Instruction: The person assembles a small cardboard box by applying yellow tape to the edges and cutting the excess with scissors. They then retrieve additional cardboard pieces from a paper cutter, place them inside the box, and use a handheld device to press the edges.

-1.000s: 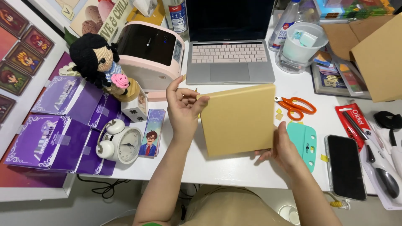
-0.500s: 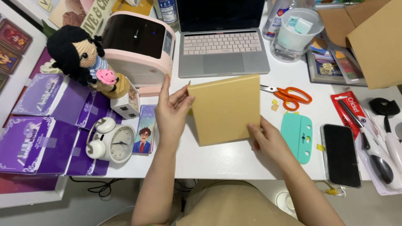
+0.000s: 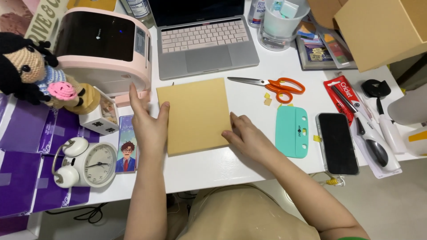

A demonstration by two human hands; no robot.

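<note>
A flat tan cardboard piece [image 3: 195,114] lies on the white desk [image 3: 249,155] near its front edge, just in front of the silver laptop [image 3: 205,41]. The left hand [image 3: 147,123] rests open against the cardboard's left edge, thumb laid along that edge and fingers spread and raised toward the pink label printer [image 3: 104,49]. The right hand [image 3: 249,137] lies open and flat at the cardboard's lower right corner, fingertips pressing onto the sheet; neither hand is closed around anything. Right of the cardboard sit orange-handled scissors [image 3: 271,84], with small yellow scraps beside them, and nearer the front edge a mint green scraper [image 3: 292,132] and a black phone [image 3: 337,142] side by side. Toward the left edge of the desk stand a white twin-bell alarm clock [image 3: 84,162], a small illustrated card [image 3: 126,144] just beside the left hand, and a crocheted doll [image 3: 31,69] with black hair leaning by the printer. A brown cardboard box [image 3: 378,29] fills the far right corner.
</note>
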